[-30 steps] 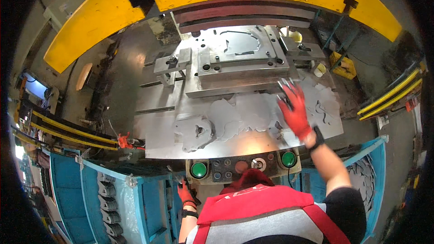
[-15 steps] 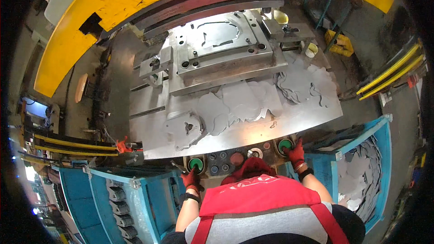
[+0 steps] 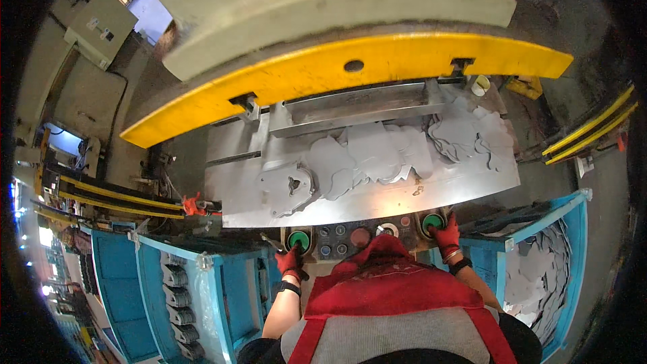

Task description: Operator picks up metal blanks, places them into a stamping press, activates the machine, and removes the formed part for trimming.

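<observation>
My left hand (image 3: 291,262), in a red glove, reaches the left green push button (image 3: 298,240) on the control panel (image 3: 347,250). A thin grey rod-like tool (image 3: 271,241) sticks out from its fingers, which are closed around it; its far end is too small to make out. At the right green push button (image 3: 432,222) is my right hand (image 3: 445,236), also red-gloved, thumb on the button and fingers stretched along the housing's outer side. Beyond the panel, the press's yellow-edged ram (image 3: 350,67) hangs low over the lower die (image 3: 357,120), hiding most of it.
Flat grey sheet-metal pieces (image 3: 371,152) and a shaped metal part (image 3: 291,187) lie on the press bed (image 3: 377,210). A blue bin (image 3: 581,256) with sheet pieces stands at right, a blue rack (image 3: 145,283) with stacked parts at left. Yellow guard bars (image 3: 121,197) flank both sides.
The yellow-edged ram has come down over the lower die, whose top was visible before. Both hands stay at the green buttons. The view has shifted slightly.
</observation>
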A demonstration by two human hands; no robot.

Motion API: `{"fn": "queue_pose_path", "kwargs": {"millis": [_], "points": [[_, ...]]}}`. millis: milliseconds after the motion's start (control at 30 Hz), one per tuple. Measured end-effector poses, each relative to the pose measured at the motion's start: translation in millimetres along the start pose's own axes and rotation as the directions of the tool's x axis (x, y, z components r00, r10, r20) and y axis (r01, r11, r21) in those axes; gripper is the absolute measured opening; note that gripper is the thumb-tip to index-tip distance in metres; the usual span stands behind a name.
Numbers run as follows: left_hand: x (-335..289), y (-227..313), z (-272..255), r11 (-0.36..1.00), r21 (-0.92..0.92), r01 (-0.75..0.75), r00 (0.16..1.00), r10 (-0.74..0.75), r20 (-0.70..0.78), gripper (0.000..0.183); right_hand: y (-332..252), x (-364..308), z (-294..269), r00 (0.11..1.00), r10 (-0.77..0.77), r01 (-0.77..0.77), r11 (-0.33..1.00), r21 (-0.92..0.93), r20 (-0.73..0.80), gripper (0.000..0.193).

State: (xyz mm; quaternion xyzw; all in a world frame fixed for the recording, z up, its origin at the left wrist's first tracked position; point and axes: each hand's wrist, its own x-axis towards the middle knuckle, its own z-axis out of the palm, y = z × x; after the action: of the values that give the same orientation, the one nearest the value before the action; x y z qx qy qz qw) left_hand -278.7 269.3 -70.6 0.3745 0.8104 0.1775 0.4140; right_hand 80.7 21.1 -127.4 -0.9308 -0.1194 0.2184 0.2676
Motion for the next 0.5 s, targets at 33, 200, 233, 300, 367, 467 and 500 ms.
{"fn": "queue_pose_path", "kwargs": {"millis": [33,200,233,300,367,467,500], "points": [[2.7,-2.2,0.2,1.000,0.025,-0.006,1.000,0.007,-0.008,0.083,0.0,-0.3,-0.3,1.000,0.001,-0.001,1.000,0.004,-0.002,0.101],[27.4,-29.5,5.8,0.995,0.023,-0.098,0.995,0.099,-0.020,0.078,-8.2,-4.2,-3.5,1.000,0.016,-0.016,1.000,-0.002,-0.016,0.101],[34.8,-35.8,7.9,0.991,-0.032,-0.131,0.991,0.131,0.007,0.075,-9.7,-5.2,-4.9,1.000,0.022,-0.022,1.000,0.011,-0.005,0.101],[80.1,-87.1,7.4,0.944,-0.228,-0.237,0.964,0.257,0.066,0.067,9.6,4.9,2.1,0.999,-0.022,0.020,0.996,0.085,0.023,0.103],[83.7,-95.5,-4.6,0.954,-0.269,-0.135,0.991,0.127,-0.045,0.056,19.4,10.9,6.6,0.999,-0.037,0.032,0.990,0.135,0.032,0.105],[88.6,-117.6,-36.3,0.931,-0.277,-0.237,0.964,0.190,-0.183,0.056,12.8,10.2,1.2,0.998,-0.035,0.028,0.992,0.120,0.055,0.106],[54.7,-81.8,-47.0,0.871,-0.349,-0.345,0.934,0.282,-0.220,0.054,7.4,6.8,-3.6,0.998,-0.004,-0.001,0.996,0.089,0.058,0.106]]}}
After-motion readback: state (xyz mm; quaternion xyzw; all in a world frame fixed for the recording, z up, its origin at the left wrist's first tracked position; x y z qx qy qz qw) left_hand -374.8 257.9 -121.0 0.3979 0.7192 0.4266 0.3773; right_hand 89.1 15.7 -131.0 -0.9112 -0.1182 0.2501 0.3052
